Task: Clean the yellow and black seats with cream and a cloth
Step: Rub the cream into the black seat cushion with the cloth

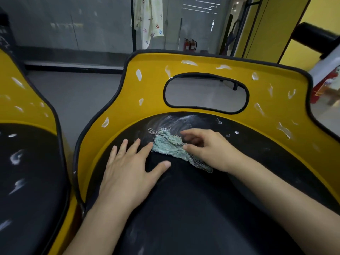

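Observation:
A yellow and black seat (202,199) fills the middle of the view, its yellow backrest (150,85) dotted with white dabs of cream (138,74). A light green cloth (171,144) with a checked border lies on the black cushion near a smeared patch of cream (176,120). My right hand (207,148) rests on the cloth, thumb and fingers pinching it. My left hand (132,168) lies flat on the black cushion just left of the cloth, fingers spread, its index fingertip touching the cloth's edge.
A second yellow and black seat (27,162) with cream dabs stands close at the left. A white container with a red label (329,81) is at the right edge. Beyond the seats are grey floor (77,92), glass walls and two fire extinguishers (190,44).

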Available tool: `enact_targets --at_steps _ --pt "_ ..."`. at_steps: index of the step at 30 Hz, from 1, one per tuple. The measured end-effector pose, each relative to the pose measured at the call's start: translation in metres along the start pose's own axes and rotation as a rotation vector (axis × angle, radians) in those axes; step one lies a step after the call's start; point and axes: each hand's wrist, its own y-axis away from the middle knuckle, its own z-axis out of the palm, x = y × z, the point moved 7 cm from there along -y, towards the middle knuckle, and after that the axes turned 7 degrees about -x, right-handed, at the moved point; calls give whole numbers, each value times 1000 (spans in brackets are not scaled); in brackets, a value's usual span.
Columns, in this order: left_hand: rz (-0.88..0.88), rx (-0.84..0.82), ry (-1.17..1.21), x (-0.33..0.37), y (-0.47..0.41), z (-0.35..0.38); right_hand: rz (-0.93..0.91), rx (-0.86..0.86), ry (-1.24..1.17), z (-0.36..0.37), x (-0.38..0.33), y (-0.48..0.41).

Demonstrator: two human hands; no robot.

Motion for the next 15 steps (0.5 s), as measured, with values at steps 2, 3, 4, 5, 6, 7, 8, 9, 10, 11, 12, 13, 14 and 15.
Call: enact_targets --at_steps 2,3,4,5,6,7,8,9,10,11,12,13,14,15 --pt "29 52 16 3 -2 -5 66 -44 151 3 -5 1" --pt "51 79 26 5 -4 -8 88 -74 193 4 -9 1" --pt "79 102 41 8 -8 -10 107 -101 201 6 -13 0" --pt "113 116 61 12 -11 -12 114 -117 182 7 -16 0" --pt "154 122 81 18 -15 -15 107 -115 152 7 -19 0" --pt "192 114 99 24 -19 -17 85 -86 128 6 -21 0" --pt "218 95 123 30 -23 -18 54 -26 104 2 -24 1" --pt "230 78 148 36 -26 -19 21 53 70 -4 -26 4" --pt "235 76 177 41 -30 -22 -14 129 20 -10 -27 8" --pt "235 83 221 45 -33 -24 -50 194 -40 -14 -27 13" --pt "235 90 302 47 -36 -26 -83 240 -111 -18 -27 17" --pt "238 89 442 48 -39 -28 -109 269 -185 -21 -28 23" --pt "237 78 616 48 -41 -28 -126 285 -262 -23 -27 29" --pt "225 58 795 48 -42 -29 -138 300 -304 -24 -27 35"
